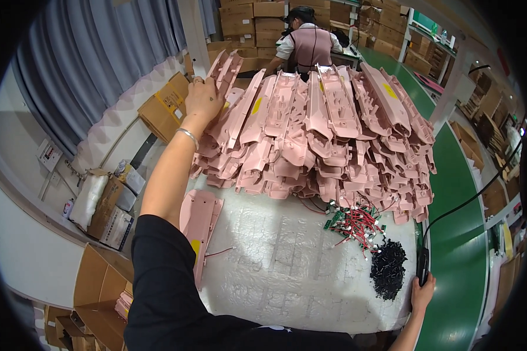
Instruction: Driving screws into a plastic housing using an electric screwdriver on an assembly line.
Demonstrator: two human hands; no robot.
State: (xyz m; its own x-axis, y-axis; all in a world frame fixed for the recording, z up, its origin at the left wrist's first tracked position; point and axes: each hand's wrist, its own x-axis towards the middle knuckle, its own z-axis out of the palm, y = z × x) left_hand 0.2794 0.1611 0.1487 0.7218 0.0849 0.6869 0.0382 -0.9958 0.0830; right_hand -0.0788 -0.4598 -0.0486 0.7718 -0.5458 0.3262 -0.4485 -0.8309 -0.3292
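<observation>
My left hand (pixel 204 100), at the end of a stretched-out arm, grips the edge of a pink plastic shell (pixel 227 69) at the far left of a large heap of pink shells (pixel 287 117). Several shells in the heap carry yellow stickers. In my right hand (pixel 423 292), at the table's right edge, is a black corded electric screwdriver (pixel 423 266). Left of it lies a pile of small black screws (pixel 387 269). Behind the screws sits a tangle of green circuit boards with red wires (pixel 357 225). A single pink shell (pixel 198 225) with a red wire lies near my left upper arm.
A pale covered tabletop (pixel 275 257) lies before me. Along its right side runs a green bench (pixel 451 234). An open cardboard box (pixel 99 286) stands at lower left, and a co-worker (pixel 313 44) in a pink vest is beyond the heap. The screwdriver's cable (pixel 480 193) arcs to the right.
</observation>
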